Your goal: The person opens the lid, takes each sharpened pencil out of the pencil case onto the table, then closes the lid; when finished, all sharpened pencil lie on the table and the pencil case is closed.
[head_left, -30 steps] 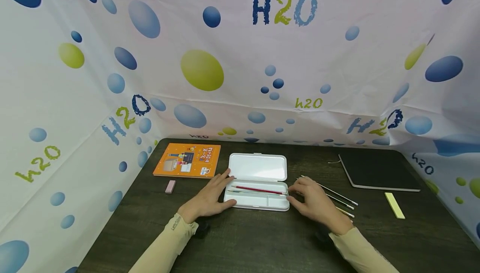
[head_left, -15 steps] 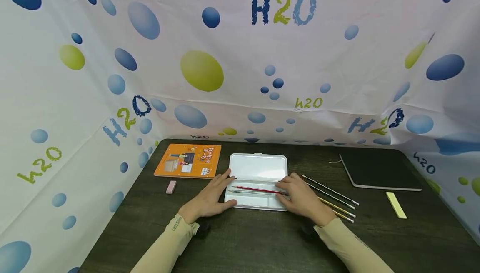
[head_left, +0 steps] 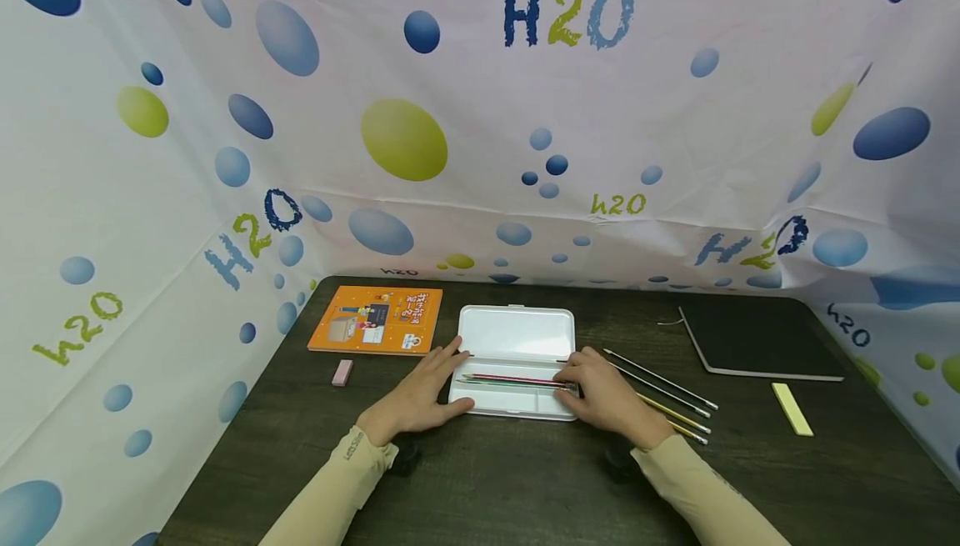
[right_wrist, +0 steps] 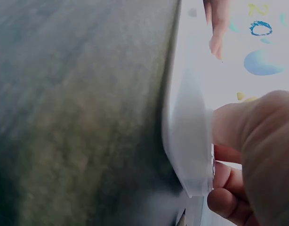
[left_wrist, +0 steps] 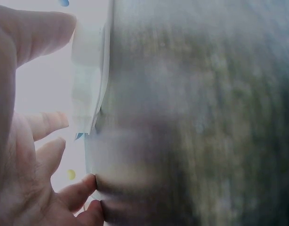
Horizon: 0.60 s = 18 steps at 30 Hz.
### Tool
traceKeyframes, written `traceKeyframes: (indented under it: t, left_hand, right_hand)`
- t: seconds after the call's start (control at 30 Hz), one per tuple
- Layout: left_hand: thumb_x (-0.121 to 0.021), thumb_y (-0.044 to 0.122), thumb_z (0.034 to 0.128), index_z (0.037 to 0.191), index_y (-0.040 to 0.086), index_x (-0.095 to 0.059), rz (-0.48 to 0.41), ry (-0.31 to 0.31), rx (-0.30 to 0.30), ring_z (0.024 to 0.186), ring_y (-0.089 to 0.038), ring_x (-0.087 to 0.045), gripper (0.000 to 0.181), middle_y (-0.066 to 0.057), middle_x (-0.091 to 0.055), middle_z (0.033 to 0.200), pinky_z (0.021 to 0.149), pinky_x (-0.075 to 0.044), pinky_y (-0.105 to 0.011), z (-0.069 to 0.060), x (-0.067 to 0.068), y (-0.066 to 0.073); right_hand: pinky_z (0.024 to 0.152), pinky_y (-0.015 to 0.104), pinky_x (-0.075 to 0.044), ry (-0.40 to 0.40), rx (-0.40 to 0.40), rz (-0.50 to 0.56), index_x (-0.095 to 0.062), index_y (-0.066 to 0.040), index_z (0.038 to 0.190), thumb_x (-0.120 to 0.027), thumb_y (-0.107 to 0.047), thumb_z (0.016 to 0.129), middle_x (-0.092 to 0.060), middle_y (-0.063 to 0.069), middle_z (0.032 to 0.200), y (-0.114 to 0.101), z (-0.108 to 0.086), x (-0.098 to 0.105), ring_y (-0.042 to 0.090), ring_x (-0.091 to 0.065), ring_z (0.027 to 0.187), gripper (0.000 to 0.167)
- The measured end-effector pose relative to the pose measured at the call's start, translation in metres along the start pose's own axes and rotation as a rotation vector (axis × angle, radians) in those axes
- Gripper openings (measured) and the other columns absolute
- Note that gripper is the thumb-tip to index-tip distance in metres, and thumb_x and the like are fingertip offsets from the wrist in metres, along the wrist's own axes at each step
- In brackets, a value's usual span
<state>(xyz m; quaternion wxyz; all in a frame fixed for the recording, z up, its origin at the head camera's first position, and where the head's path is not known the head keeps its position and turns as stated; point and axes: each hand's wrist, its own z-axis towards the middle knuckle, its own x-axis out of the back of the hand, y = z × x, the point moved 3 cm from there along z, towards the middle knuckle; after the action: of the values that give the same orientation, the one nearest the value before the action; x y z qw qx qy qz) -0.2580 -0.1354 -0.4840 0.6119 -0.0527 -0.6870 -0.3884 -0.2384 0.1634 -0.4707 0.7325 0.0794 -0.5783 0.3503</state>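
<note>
A white pencil case [head_left: 491, 403] lies open on the dark table, its lid [head_left: 516, 331] folded back. Inside, a red pencil [head_left: 517, 378] and a greenish pencil [head_left: 502, 383] lie side by side along the back compartment. My left hand [head_left: 414, 394] rests at the case's left end, fingers spread and fairly straight, thumb at the front corner. My right hand [head_left: 600, 393] reaches over the right end, fingers and thumb bent around the pencils' ends, which it partly hides. In the right wrist view, the case's side wall [right_wrist: 187, 103] covers part of the right fingers [right_wrist: 229, 176].
Several pencils [head_left: 663, 382] lie right of the case, beside my right hand. Farther right are a black notebook [head_left: 757, 336] and a yellow strip [head_left: 792, 410]. An orange book [head_left: 375, 321] and a pink eraser [head_left: 342, 373] lie on the left.
My right hand has moved left from the case's right edge onto the pencils' ends inside. The red pencil has shifted closer to the greenish one. My left hand has stayed in place.
</note>
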Motion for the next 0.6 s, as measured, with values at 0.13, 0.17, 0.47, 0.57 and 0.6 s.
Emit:
traceKeyframes:
  t: [0.13, 0.17, 0.47, 0.57, 0.6]
  left_hand:
    - [-0.061, 0.053, 0.0944, 0.155, 0.01, -0.035, -0.003, -0.002, -0.001, 0.148, -0.042, -0.017, 0.079, -0.01, -0.013, 0.166, 0.118, -0.021, -0.057, -0.0002, 0.0007, 0.0005]
    - [-0.061, 0.053, 0.0945, 0.155, 0.01, -0.035, -0.005, -0.002, -0.002, 0.148, -0.043, -0.016, 0.079, -0.01, -0.013, 0.166, 0.118, -0.021, -0.057, -0.0002, 0.0009, 0.0007]
    - [-0.062, 0.051, 0.0947, 0.155, 0.009, -0.034, -0.017, -0.006, 0.0, 0.148, -0.043, -0.016, 0.078, -0.011, -0.013, 0.166, 0.118, -0.02, -0.057, -0.0005, 0.0027, 0.002]
    - [-0.062, 0.052, 0.0946, 0.155, 0.01, -0.034, -0.018, -0.008, 0.001, 0.148, -0.043, -0.016, 0.079, -0.011, -0.013, 0.166, 0.118, -0.02, -0.057, -0.0007, 0.0027, 0.002]
    - [-0.062, 0.051, 0.0947, 0.155, 0.009, -0.034, -0.018, -0.007, 0.001, 0.148, -0.043, -0.016, 0.079, -0.011, -0.013, 0.166, 0.118, -0.02, -0.057, -0.0006, 0.0026, 0.0019]
  right_hand:
    - [0.067, 0.03, -0.044, -0.026, -0.034, 0.047, -0.078, -0.013, 0.098, -0.076, -0.018, 0.088, -0.064, -0.006, 0.09, 0.004, -0.0004, 0.0011, 0.01, -0.049, 0.08, 0.011]
    - [0.068, 0.03, -0.044, -0.03, -0.039, 0.056, -0.078, -0.013, 0.098, -0.076, -0.018, 0.089, -0.065, -0.006, 0.09, 0.0046, -0.0004, 0.0014, 0.01, -0.05, 0.08, 0.011]
    - [0.072, 0.033, -0.047, -0.041, -0.039, 0.131, -0.077, -0.018, 0.096, -0.075, -0.013, 0.09, -0.064, -0.01, 0.091, 0.0078, -0.0009, 0.0038, 0.01, -0.054, 0.086, 0.008]
    - [0.072, 0.033, -0.048, -0.022, -0.036, 0.149, -0.076, -0.018, 0.094, -0.075, -0.012, 0.089, -0.065, -0.01, 0.091, 0.0078, -0.0015, 0.005, 0.01, -0.055, 0.085, 0.008]
    - [0.072, 0.033, -0.048, -0.013, -0.035, 0.152, -0.076, -0.018, 0.093, -0.076, -0.012, 0.088, -0.065, -0.01, 0.09, 0.0079, -0.0018, 0.0054, 0.01, -0.055, 0.085, 0.008]
